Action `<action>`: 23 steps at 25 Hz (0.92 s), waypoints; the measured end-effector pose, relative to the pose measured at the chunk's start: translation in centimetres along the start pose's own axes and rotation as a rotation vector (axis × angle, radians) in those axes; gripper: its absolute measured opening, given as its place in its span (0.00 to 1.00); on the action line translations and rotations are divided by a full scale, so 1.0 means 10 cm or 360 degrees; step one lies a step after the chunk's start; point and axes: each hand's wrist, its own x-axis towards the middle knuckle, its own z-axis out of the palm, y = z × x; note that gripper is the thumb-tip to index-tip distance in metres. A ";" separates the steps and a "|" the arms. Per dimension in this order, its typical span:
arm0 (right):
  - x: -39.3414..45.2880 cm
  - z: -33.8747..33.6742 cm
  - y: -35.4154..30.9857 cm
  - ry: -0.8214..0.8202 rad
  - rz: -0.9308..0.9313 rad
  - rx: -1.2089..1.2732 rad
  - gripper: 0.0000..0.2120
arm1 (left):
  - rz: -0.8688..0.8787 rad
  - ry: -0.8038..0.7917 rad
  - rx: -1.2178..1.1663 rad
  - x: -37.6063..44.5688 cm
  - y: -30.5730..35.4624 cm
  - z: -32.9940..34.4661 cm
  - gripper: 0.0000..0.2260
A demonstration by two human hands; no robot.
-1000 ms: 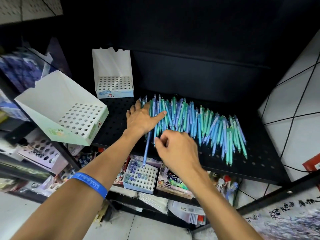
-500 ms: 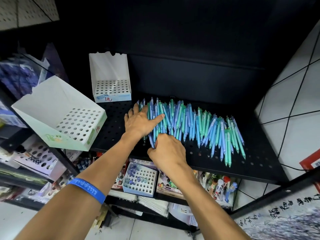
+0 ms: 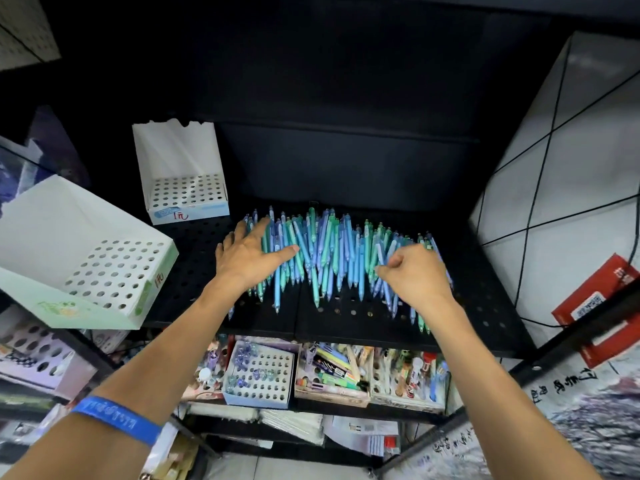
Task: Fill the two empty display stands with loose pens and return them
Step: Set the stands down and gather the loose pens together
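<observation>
Early stage: both display stands, blue-fronted stand (image 3: 187, 194) and green-fronted stand (image 3: 104, 271), sit empty left of the loose pens (image 3: 332, 251) on the black shelf (image 3: 346, 317); left hand (image 3: 247, 254) lies flat on them, right hand (image 3: 415, 275) curls over, grip unclear.

So I'm standing at this black perforated shelf (image 3: 346, 311), and a big heap of blue and green pens (image 3: 329, 251) is lying spread across the middle of it, mostly pointing front to back. A small white display stand (image 3: 183, 174) with a grid of holes is sitting upright at the back left corner, holes unfilled, something red scribbled on its front. A bigger white and green stand (image 3: 83, 258) is sitting tilted at the shelf's left edge, hanging partly off it, holes also bare. My left hand (image 3: 247, 252) is lying flat on the left end of the heap, and my right hand (image 3: 414, 271) is resting curled on the right end.
</observation>
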 end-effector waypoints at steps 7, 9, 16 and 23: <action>0.24 -0.06 0.48 0.0168 0.0079 -0.0046 0.31 | 0.0008 -0.0040 0.0080 0.04 0.08 -0.01 0.43; 0.24 0.04 0.52 -0.0077 0.0110 -0.0002 0.41 | 0.0028 -0.0046 0.0131 0.04 0.13 0.00 0.43; 0.24 0.29 0.22 -0.0168 0.0071 -0.0262 0.42 | 0.0086 -0.0035 0.0247 0.00 0.20 0.12 0.41; 0.23 0.41 0.04 -0.0147 -0.0045 -0.0255 0.35 | 0.0105 -0.0087 0.0135 -0.03 0.33 0.14 0.37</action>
